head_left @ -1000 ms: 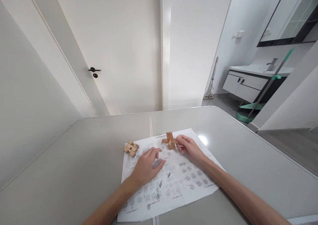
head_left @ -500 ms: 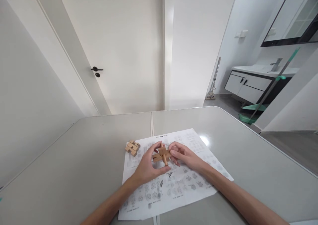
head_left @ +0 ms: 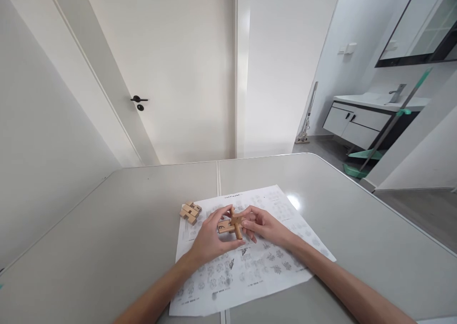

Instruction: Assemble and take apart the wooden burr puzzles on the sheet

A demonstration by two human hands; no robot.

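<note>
Above the printed paper sheet, both hands hold a partly joined wooden burr puzzle made of crossing notched sticks. My left hand spans it, thumb and fingertips pressing the two ends of one stick. A piece with a dark mark sticks out towards my left palm. My right hand pinches the puzzle's right side between thumb and fingers, which partly cover it. Several loose notched wooden pieces lie side by side at the sheet's upper left corner.
The sheet lies across the seam of a grey table. A white door stands beyond the table. To the right are a washbasin cabinet, a mop and a green dustpan.
The puzzle has turned slightly in my hands, and its upper piece now sits at a different angle. My right fingers have shifted a little over it. The loose pieces stay put.
</note>
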